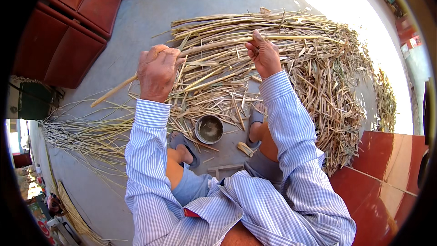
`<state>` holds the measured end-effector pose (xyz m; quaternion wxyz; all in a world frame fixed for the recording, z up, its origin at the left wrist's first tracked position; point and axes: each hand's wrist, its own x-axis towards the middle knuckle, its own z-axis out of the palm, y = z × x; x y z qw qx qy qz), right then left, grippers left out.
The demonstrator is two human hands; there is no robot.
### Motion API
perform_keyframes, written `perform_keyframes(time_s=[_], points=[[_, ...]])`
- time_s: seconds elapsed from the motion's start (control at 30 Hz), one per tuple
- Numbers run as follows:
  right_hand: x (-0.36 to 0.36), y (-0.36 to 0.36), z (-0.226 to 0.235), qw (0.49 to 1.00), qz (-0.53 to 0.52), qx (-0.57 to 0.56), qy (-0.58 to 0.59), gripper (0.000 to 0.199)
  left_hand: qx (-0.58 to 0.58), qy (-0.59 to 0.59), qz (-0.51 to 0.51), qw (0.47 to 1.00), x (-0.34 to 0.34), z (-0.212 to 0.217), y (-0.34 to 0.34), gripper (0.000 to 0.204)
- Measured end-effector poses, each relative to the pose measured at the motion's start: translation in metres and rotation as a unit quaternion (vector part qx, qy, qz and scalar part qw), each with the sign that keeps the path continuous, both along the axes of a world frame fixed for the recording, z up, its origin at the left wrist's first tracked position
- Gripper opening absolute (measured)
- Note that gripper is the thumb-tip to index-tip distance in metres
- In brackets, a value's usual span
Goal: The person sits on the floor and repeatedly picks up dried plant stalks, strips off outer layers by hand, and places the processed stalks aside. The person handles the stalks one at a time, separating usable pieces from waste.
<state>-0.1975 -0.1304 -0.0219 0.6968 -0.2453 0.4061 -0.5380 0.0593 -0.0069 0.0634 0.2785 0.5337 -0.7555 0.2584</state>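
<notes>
Left hand: your left hand (157,70) is closed in a full fist around a long pale cane stalk (200,48), knuckles up, gripping it near its lower end.
Right hand: your right hand (263,54) is partly closed on the same stalk further along, thumb raised and fingers curled at it; you seem to pinch at its skin or a leaf sheath, though the exact grip is hard to tell.
Stalk: it runs slantwise from low on your left, where its bare tip (102,99) sticks out past your fist, up and across to your right hand, held above the heap and not lying in it.
Heap in front: a wide pile of dry stalks and husk strips (318,73) lies on the concrete floor (136,27), spreading to your right.
Thin strips: a looser fan of fine pale strips (77,134) lies on the floor to your left, apart from the main heap.
Bowl: a small round metal bowl (209,129) stands between your sandalled feet, touching neither hand.
Progress: judging by the litter, a good many stalks look already stripped, yet long whole stalks at the heap's far edge (236,20) look untouched, so much seems left.
Current stalk: it looks mid-work, not yet laid aside.
</notes>
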Motion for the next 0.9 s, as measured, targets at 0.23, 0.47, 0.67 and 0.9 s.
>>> perform_keyframes(time_s=[0.23,0.47,0.67,0.9], points=[[-0.006,0.005,0.009,1.0,0.027,0.002,0.01,0.03,0.014,0.105,-0.017,0.994,-0.013,0.004,0.002,0.019],[0.042,0.04,-0.002,0.983,0.173,0.033,-0.049,0.027,0.096,0.002,-0.007,0.995,-0.033,-0.019,-0.012,0.026],[-0.021,-0.017,-0.019,0.984,0.026,0.072,-0.163,0.02,0.213,0.138,0.051,0.966,0.005,0.005,0.0,0.02],[-0.059,-0.038,-0.047,0.993,0.002,0.091,-0.074,0.021,0.276,0.233,0.027,0.932,0.03,0.013,0.028,0.027]])
